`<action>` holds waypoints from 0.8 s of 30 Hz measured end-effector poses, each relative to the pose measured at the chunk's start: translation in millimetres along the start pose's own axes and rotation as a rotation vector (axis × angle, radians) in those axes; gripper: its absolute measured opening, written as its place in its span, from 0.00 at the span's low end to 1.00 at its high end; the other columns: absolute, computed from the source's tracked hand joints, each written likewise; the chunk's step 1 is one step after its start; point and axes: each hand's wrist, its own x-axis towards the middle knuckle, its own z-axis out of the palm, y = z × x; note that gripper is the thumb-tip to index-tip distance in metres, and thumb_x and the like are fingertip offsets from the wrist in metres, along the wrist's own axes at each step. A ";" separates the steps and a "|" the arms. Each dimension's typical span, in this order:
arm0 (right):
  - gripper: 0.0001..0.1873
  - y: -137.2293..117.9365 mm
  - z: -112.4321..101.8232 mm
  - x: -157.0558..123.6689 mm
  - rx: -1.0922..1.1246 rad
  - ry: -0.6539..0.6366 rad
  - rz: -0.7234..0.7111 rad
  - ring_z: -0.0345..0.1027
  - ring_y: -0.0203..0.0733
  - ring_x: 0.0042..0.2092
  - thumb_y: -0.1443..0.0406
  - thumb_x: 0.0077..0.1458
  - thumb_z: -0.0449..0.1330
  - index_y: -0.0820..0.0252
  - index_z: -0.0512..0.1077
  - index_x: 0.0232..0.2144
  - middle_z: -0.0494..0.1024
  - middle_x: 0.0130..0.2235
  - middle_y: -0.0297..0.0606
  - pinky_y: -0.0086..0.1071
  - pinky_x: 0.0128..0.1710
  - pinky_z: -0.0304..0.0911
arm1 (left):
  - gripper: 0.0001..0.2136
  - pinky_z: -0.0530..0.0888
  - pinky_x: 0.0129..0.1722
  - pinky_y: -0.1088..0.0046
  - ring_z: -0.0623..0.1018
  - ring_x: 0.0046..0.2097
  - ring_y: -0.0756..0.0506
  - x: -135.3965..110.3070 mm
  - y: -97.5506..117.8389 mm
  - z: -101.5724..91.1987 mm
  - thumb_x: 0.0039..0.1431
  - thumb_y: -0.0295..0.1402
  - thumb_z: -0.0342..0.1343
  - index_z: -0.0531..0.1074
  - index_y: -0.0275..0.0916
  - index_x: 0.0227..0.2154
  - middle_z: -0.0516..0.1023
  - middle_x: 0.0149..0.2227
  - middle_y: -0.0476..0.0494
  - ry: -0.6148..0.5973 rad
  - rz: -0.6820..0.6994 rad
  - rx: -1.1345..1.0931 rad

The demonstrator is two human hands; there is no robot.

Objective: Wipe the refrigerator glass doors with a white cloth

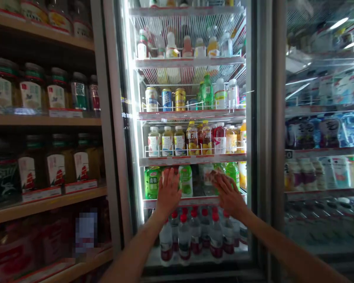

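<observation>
My left hand (169, 189) is raised in front of a lower shelf of the lit drinks fridge, fingers stretched upward and apart. It partly covers the green-labelled bottles, including a large green bottle (152, 184) on its left and a green-and-white bottle (185, 181) just to its right. My right hand (228, 192) reaches up and inward at the same level, its blurred fingers extended. Behind its fingertips are a pale bottle (205, 173) and a bright green bottle (232, 173). Neither hand visibly holds anything. Whether they touch the bottles is unclear.
Below the hands, several red-capped clear bottles (184, 237) stand on the fridge floor. Tea and juice bottles (179, 140) fill the shelf above. Jars (32, 92) line wooden shelves at left. A metal frame (261, 137) separates another fridge (324, 151) at right.
</observation>
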 end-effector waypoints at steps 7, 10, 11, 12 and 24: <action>0.38 17.9 -2.4 -2.1 -0.051 0.072 0.096 0.37 0.53 0.65 0.70 0.54 0.50 0.61 0.41 0.64 0.48 0.64 0.45 0.50 0.60 0.45 | 0.26 0.52 0.61 0.52 0.47 0.65 0.37 -0.4 13.7 5.2 0.56 0.33 0.51 0.57 0.37 0.58 0.51 0.63 0.35 -0.011 0.002 -0.027; 0.38 20.1 -3.4 -18.2 -0.062 -0.022 0.040 0.40 0.50 0.64 0.71 0.54 0.49 0.59 0.40 0.64 0.51 0.63 0.43 0.49 0.61 0.45 | 0.26 0.51 0.61 0.53 0.48 0.65 0.37 0.2 15.0 5.2 0.56 0.34 0.51 0.58 0.37 0.58 0.52 0.63 0.35 -0.004 0.017 -0.026; 0.37 24.9 -4.4 -15.3 -0.068 -0.016 0.064 0.40 0.50 0.64 0.70 0.54 0.49 0.59 0.41 0.64 0.51 0.63 0.43 0.49 0.61 0.46 | 0.26 0.50 0.61 0.53 0.48 0.65 0.37 0.9 15.2 5.3 0.55 0.34 0.52 0.58 0.37 0.58 0.52 0.63 0.35 -0.009 0.015 -0.023; 0.36 31.2 -5.3 -8.9 -0.078 0.011 0.120 0.40 0.50 0.64 0.70 0.54 0.49 0.58 0.43 0.64 0.50 0.64 0.43 0.49 0.60 0.46 | 0.26 0.50 0.62 0.53 0.48 0.65 0.37 1.7 15.5 5.2 0.55 0.34 0.52 0.58 0.37 0.58 0.52 0.63 0.35 -0.017 0.006 -0.020; 0.40 39.8 0.2 -39.7 -0.079 0.037 0.327 0.38 0.56 0.64 0.69 0.55 0.49 0.58 0.33 0.64 0.38 0.66 0.44 0.52 0.58 0.51 | 0.25 0.51 0.61 0.52 0.50 0.64 0.37 -5.2 14.5 8.0 0.55 0.33 0.51 0.59 0.38 0.57 0.52 0.63 0.36 -0.048 0.001 0.003</action>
